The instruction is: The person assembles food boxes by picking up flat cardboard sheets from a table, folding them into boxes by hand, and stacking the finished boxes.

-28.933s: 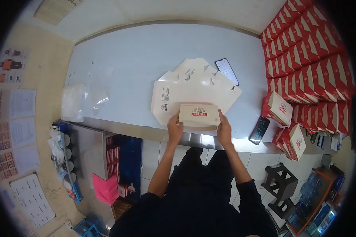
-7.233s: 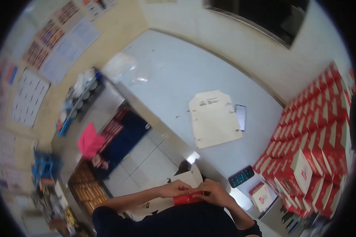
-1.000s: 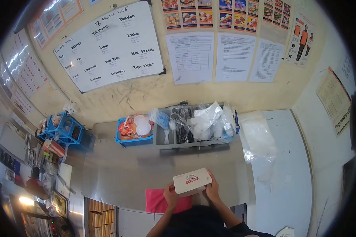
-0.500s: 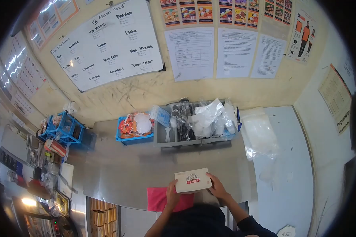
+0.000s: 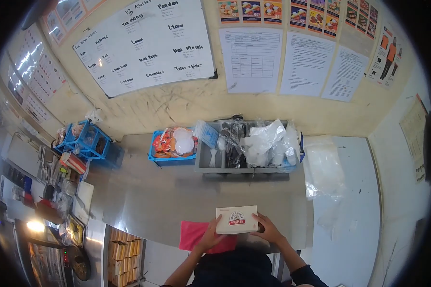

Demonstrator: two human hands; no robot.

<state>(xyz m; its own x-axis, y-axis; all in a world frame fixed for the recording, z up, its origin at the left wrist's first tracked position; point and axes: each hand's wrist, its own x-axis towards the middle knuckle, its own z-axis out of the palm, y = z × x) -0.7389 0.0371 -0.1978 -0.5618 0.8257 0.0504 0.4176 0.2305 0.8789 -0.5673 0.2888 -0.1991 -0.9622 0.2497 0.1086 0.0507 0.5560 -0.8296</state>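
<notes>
The left hand (image 5: 209, 235) and right hand (image 5: 269, 230) grip opposite ends of a box (image 5: 236, 220), fingers part-curled around its sides. The box, cream with a red-and-black logo, is held level above the near edge of the metal table (image 5: 177, 201), beside a pink cloth (image 5: 191, 233).

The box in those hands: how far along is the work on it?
Done, it seems: the box looks folded, its printed top closed. In hand: the left hand and right hand hold its sides, near the pink cloth. Left: perhaps only letting go, as both hands are on it; its inside is hidden, so I cannot tell about filling.
</notes>
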